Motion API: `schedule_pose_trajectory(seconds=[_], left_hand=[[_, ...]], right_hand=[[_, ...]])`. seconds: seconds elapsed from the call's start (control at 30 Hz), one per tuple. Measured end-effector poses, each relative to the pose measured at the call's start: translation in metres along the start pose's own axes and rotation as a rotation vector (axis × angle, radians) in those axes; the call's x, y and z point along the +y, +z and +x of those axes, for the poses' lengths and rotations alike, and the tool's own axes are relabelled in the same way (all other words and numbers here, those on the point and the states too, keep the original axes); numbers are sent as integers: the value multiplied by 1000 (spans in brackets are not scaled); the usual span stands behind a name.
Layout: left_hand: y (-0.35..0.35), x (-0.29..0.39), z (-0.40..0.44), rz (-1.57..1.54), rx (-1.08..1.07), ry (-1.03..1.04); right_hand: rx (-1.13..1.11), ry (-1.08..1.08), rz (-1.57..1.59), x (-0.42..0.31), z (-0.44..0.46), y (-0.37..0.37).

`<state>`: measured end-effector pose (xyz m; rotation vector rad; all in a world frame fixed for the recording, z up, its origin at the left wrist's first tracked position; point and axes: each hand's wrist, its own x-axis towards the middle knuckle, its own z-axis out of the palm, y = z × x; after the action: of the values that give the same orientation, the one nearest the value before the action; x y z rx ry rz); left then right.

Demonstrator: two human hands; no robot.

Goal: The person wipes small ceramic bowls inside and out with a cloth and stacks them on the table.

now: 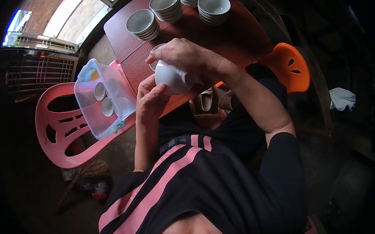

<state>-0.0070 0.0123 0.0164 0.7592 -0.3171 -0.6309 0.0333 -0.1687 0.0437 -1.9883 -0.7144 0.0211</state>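
A white bowl (pixel 171 79) is tilted on its side between my two hands, just in front of the table edge. My left hand (pixel 150 99) grips its lower left, the thumb pressed on the outside. Over its top bends my right hand (pixel 184 54), fingers curled, with a crumpled white piece like a cloth or tissue (pixel 183 75) under the palm. My right fingertips are partly hidden. Another white bowl (pixel 153 65) shows behind my right hand, on the table.
Stacks of white bowls, a left stack (pixel 141 25), a middle stack (pixel 166 6) and a right stack (pixel 214 9), stand on the red-brown table (pixel 237 37). A clear plastic bin (pixel 89 117) with small bowls (pixel 107 107) rests on a pink chair (pixel 49 111). An orange chair (pixel 300 71) stands right.
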Motion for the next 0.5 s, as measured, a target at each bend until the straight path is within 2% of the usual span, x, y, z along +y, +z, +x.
schedule_pose_trajectory(seconds=[0.07,0.1,0.17,0.2,0.27,0.3,0.33,0.4,0.43,0.5], left_hand=[[-4,-5,1,-110,-52,22],[-5,-8,3,-280,-12,61],[-27,-21,-5,-681,50,96],[-28,-21,-4,-681,54,103],[-28,-20,0,-951,-36,52],[-26,-18,0,-982,-44,58],[-27,-15,1,-981,-42,65],[-32,-9,2,-951,82,114],[-36,-7,2,-956,95,121],[-40,-10,1,-917,96,124]], right_hand=[[27,87,491,8,-3,-2],[134,-250,-68,22,2,-7],[182,326,795,28,1,7],[272,508,1094,17,-2,9],[539,620,1075,-4,-5,17],[443,703,1136,7,-6,19],[436,703,1135,11,-7,17],[498,604,693,18,-6,14],[608,463,683,34,-1,16],[792,101,562,21,6,10]])
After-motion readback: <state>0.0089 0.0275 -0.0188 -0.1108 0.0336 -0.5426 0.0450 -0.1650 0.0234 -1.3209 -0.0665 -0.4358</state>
